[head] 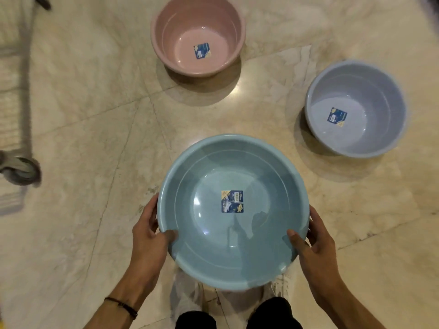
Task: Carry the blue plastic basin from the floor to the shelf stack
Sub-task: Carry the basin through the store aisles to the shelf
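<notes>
Basin (232, 245) is level. Left grip (148, 236) and right grip (313, 241) clasp opposite rim sides, thumbs inside, judged a balanced hold for carrying.

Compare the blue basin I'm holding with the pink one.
The blue basin is gripped at its rim by left hand and right hand; the pink basin sits untouched on the floor. The blue basin looks shallower, the pink basin deeper. Both are round and empty.

Barcode sticker (232, 201) in blue basin (202, 252), print unreadable, same in pink basin (171, 39), grey basin (380, 103)
</notes>
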A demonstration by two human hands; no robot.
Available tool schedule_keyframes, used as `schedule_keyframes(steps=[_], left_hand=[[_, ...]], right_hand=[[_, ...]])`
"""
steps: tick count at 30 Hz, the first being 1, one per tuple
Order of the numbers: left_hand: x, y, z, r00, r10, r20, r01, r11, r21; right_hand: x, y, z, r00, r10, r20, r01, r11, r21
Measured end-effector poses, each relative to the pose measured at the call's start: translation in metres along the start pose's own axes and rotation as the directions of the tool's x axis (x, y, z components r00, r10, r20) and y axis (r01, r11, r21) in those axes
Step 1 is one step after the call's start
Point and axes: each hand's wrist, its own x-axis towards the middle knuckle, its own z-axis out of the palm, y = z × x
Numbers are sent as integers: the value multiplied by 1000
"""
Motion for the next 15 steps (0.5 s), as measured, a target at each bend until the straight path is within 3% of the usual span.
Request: schedule_keyframes(steps=[8, 15], left_hand=[[-70, 182, 11, 987, 98, 131, -102, 994, 27], [-158, 347, 17, 946, 188, 265, -192, 981, -8]], right_hand=[[-79, -151, -59, 993, -27, -118, 34, 998, 54], [-167, -298, -114, 954, -136, -268, 168, 981, 100]])
